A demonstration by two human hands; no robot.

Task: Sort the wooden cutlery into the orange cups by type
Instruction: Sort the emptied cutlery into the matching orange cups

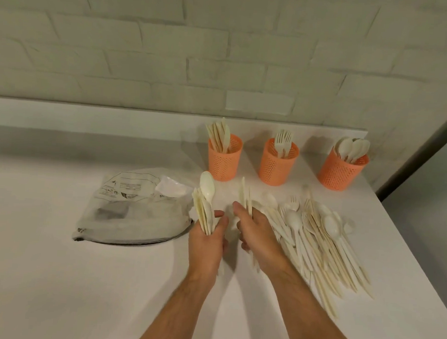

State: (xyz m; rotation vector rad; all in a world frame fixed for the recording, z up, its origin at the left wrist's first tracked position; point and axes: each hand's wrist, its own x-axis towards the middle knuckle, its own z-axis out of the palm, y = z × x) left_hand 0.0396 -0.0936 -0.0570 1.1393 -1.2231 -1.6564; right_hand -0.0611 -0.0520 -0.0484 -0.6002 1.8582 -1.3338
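Three orange mesh cups stand in a row at the back: the left cup (pixel 224 160) holds knives, the middle cup (pixel 278 164) holds forks, the right cup (pixel 342 170) holds spoons. A pile of pale wooden cutlery (pixel 317 235) lies on the white table to the right. My left hand (pixel 207 241) grips a bundle of spoons (pixel 206 202), bowls up. My right hand (pixel 255 234) pinches one or two flat pieces (pixel 244 194) upright, just left of the pile.
A crumpled grey plastic bag (pixel 133 208) lies to the left of my hands. The white table (pixel 79 278) ends at a right edge (pixel 416 249) beside the pile. A white brick wall (pixel 198 50) stands behind the cups.
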